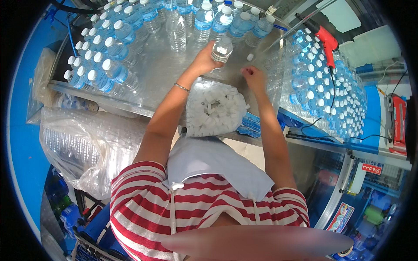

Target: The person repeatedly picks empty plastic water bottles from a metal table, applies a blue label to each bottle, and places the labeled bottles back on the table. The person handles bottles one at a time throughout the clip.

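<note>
My left hand (204,58) grips a clear plastic bottle (222,51) that shows no blue label. To its right, my right hand (253,75) is held low over the metal table with its fingers curled; whether a small thing is in them cannot be made out. A white bottle cap (250,57) lies just beyond the right fingers. Between my forearms sits a clear plastic bag of white caps (214,109), with blue printed labels (250,125) beside it. Another unlabelled clear bottle (176,34) stands upright further back.
Capped, blue-labelled bottles (119,49) stand in rows along the table's left and back. More bottles (313,81) crowd the right side behind a clear panel, with a red heat gun (326,40) above them. Plastic-wrapped bottles (72,140) lie at lower left. The metal table's raised edge (98,98) runs nearby.
</note>
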`<state>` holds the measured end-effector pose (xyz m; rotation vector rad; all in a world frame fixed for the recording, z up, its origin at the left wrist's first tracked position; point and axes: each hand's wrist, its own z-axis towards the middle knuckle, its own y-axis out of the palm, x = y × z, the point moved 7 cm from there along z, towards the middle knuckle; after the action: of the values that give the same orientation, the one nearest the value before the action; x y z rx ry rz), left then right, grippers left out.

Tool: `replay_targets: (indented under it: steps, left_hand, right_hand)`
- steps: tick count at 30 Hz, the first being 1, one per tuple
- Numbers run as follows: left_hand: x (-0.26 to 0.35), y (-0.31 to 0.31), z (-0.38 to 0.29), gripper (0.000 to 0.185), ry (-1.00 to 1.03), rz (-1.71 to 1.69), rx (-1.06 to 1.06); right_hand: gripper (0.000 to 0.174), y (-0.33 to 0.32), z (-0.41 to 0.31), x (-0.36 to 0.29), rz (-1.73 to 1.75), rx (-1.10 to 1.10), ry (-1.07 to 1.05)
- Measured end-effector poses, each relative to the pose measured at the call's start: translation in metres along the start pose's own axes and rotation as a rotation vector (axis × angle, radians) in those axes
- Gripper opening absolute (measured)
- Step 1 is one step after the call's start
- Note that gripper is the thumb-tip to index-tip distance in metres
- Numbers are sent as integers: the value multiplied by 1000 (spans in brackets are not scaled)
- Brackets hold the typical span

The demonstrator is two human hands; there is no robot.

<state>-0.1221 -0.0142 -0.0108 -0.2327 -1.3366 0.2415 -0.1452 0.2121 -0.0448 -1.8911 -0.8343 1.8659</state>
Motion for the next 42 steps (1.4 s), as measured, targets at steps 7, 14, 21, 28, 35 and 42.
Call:
replay_targets:
  steps: [7,14,21,28,35,42]
  left_hand:
    - [6,-3,-11,84,42,56,122]
    - [13,12,-8,83,-108,196,115]
    - [37,61,11,68,-29,391,-49]
    - [33,61,14,72,-53,386,-56]
    - [8,12,-2,77,-142,161,122]
    - [9,-9,-10,49,-145,472,147]
  right_hand:
    - [33,14,34,24,-398,308,-234]
    - [47,-2,166,53,-800,256,-26]
    - [49,3,184,75,-1146,248,32]
    - [34,4,221,123,-597,320,99]
    - [34,45,42,42,-280,219,-340]
    - [54,-13,2,-23,29,201,-273]
